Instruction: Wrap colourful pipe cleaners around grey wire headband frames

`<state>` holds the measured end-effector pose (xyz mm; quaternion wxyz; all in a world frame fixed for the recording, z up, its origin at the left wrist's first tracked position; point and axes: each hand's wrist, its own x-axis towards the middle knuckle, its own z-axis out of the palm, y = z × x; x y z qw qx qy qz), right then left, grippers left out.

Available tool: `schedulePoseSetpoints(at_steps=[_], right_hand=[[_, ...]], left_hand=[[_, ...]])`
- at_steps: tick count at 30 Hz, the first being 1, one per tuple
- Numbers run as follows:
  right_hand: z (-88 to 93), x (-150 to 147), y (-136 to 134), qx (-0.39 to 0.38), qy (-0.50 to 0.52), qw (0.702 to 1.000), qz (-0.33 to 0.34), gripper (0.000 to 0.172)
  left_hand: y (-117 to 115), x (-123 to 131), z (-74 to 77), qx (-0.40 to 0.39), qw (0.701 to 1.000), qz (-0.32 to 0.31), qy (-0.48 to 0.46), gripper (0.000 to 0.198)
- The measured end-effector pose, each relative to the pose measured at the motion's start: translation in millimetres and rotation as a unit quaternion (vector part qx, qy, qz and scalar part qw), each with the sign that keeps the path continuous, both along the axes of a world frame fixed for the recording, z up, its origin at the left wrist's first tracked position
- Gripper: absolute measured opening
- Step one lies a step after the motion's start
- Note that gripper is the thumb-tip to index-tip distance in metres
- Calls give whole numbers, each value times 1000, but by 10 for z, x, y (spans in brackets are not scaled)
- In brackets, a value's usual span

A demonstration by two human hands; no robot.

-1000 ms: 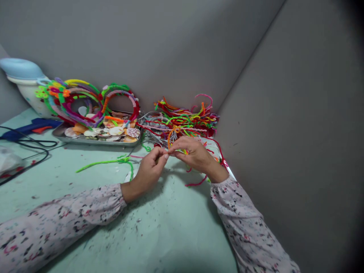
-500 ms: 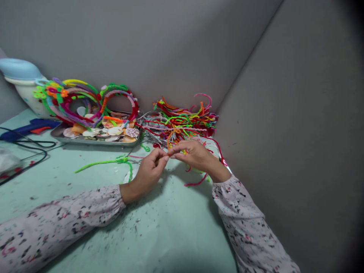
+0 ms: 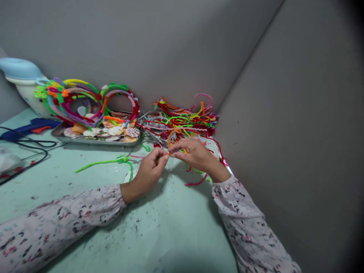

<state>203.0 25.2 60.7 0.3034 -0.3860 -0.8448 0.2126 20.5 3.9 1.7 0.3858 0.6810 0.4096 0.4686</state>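
My left hand (image 3: 149, 168) and my right hand (image 3: 196, 154) meet above the table, fingertips almost touching. Both are closed in a pinch on an orange pipe cleaner (image 3: 170, 153); a small bit of it shows between the fingertips, the rest is mostly covered by my fingers. Behind my right hand lies a tangled pile of coloured pipe cleaners (image 3: 187, 120), with some ends poking out below the wrist. Left of my left hand, a bright green pipe cleaner (image 3: 99, 164) rests on the tabletop.
A metal tray (image 3: 96, 142) holds seashells (image 3: 115, 131), with several fuzzy headbands (image 3: 82, 91) leaning over it. Further left are a blue glue gun (image 3: 25, 127), a black cable (image 3: 42, 149), and a white container with a blue lid (image 3: 21, 69). Grey walls (image 3: 284, 113) bound the table's back and right.
My fingertips have parted very slightly, so more of the orange pipe cleaner shows between them. Both arms stay almost where they were.
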Motion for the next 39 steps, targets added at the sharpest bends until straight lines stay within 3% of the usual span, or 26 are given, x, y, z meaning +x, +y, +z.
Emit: schedulePoseSetpoints(at_steps=[18, 39], right_hand=[[81, 22, -23, -44, -53, 998, 8, 9], [96, -24, -50, -80, -64, 994, -24, 21]], left_hand=[[-47, 10, 49, 15, 1000, -5, 23, 14], [-43, 5, 47, 30, 999, 1, 38, 16]])
